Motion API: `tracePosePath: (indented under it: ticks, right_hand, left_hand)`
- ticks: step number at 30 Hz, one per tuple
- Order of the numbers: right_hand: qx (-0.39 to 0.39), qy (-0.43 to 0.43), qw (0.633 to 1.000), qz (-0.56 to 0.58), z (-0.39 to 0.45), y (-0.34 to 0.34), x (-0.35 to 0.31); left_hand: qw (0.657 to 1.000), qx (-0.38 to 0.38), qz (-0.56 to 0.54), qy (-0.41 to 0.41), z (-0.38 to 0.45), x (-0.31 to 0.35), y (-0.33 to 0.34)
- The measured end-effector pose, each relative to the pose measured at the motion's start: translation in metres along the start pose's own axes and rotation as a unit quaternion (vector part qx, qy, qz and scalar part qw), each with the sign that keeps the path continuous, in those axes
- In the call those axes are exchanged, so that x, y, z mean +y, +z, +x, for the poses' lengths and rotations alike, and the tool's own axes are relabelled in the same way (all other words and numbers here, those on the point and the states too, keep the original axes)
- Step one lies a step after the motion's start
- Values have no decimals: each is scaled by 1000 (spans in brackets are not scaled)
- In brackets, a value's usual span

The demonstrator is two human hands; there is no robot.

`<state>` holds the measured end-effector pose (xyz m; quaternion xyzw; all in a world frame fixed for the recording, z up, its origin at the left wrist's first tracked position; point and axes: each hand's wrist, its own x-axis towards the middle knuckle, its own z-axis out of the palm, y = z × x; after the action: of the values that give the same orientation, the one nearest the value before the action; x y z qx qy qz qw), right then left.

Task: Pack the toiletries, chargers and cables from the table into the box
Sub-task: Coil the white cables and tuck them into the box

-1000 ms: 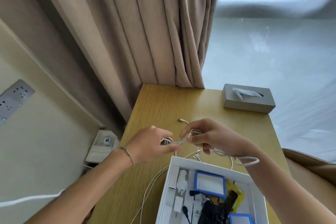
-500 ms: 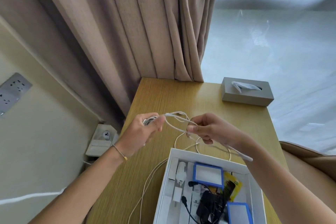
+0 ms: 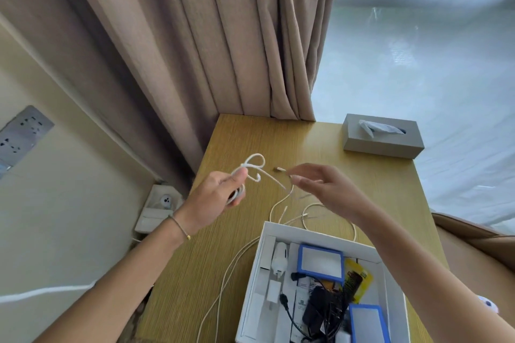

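Note:
A white cable's bunched loops (image 3: 253,166) stick up out of my left hand (image 3: 220,196), which grips the coil above the wooden table (image 3: 278,142). My right hand (image 3: 326,189) is just to the right, fingers mostly extended, pinching the same cable close to its plug end (image 3: 279,169). The slack hangs down to the table. The open white box (image 3: 306,233) sits near me. It holds a white charger (image 3: 279,256), two blue-framed packs (image 3: 320,262), a yellow comb pack (image 3: 359,284) and a black charger with cables (image 3: 320,312).
More white cables (image 3: 228,273) trail off the table's near left edge beside the box. A grey tissue box (image 3: 383,136) stands at the far right corner. Curtains hang behind, a wall socket (image 3: 23,133) is at left, and a chair arm (image 3: 473,239) is at right.
Both hands have risen and drawn apart. My left hand carried the coil left and up, and my right hand's fingers have loosened along the cable towards its plug end.

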<state>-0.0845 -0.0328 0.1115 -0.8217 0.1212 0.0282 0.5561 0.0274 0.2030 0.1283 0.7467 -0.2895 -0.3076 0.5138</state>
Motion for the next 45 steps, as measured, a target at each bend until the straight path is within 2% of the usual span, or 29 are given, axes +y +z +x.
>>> tracePosePath:
  ticks: [3,5,9,15,19,22,23,26,27,28,31,34,36,39,42,45]
  right_hand:
    - [-44,-47,998,-21,2,17,-15]
    - [-61,-75,994,-45,3,29,-17]
    - [-65,-77,995,16,-2,49,-17]
    - [-68,-62,995,48,-8,71,-17]
    - [-84,-54,992,72,-12,72,-17]
    - [-86,-38,989,110,-12,66,-16]
    - [-95,-36,988,115,-12,64,-15]
    - [-155,-18,981,119,-16,62,-9]
    - [-178,-11,977,115,-18,61,-6]
    - [-195,-6,975,104,-20,59,-5]
    - [-183,5,979,87,-26,38,-3]
    - [-136,-7,980,147,-28,9,-9]
    - [-114,-24,972,203,-28,-2,-17]
    - [-70,-50,974,212,-22,1,-32]
    - [-1,-95,990,99,-15,14,-43]
    - [46,-107,993,21,-10,24,-45]
  left_hand:
    - [999,-19,5,32,2,4,9]
    - [998,28,4,63,3,6,11]
    - [987,138,3,87,6,5,13]
    - [951,280,-131,22,14,2,23]
    - [924,344,-165,-22,19,2,22]
    - [879,380,-269,-104,25,3,14]
    - [857,368,-340,-116,26,5,10]
    - [764,289,-567,-112,24,8,2]
    - [755,265,-589,-113,22,10,0]
    - [765,247,-583,-120,20,11,-4]
    - [834,218,-488,-135,14,12,-13]
    - [922,185,-315,-129,7,7,-13]
    - [966,115,-196,-120,2,6,-3]
    - [985,-40,-124,-112,-4,9,16]
    - [973,-187,-94,-93,-7,13,34]
    - [971,-223,-50,-78,-8,17,42]
